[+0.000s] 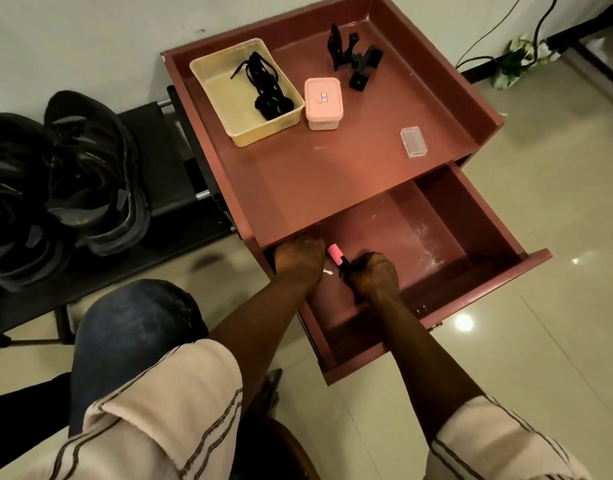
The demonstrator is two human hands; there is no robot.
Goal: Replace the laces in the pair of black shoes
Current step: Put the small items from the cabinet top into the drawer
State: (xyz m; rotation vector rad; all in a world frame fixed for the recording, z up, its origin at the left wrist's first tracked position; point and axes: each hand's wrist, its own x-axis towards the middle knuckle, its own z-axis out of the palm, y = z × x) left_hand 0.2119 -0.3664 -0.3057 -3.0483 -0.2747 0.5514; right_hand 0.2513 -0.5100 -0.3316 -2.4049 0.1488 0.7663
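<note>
1. Black shoes (90,161): a pair, side by side on a low rack (159,157) left of the cabinet.
2. Black laces (267,86): bundled in a cream tray (225,97) on the tabletop (332,174).
3. Left hand (300,259): in the open drawer (454,220), fingers curled under; what they hold, if anything, cannot be told.
4. Right hand (374,277): fingers wrapped round a black tool with a pink end (335,254).

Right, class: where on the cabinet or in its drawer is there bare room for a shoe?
Front strip between yellow tray, pink box, clear box and drawer; drawer's right half. Crowded: top's back; left hand, right hand at drawer's left.
</note>
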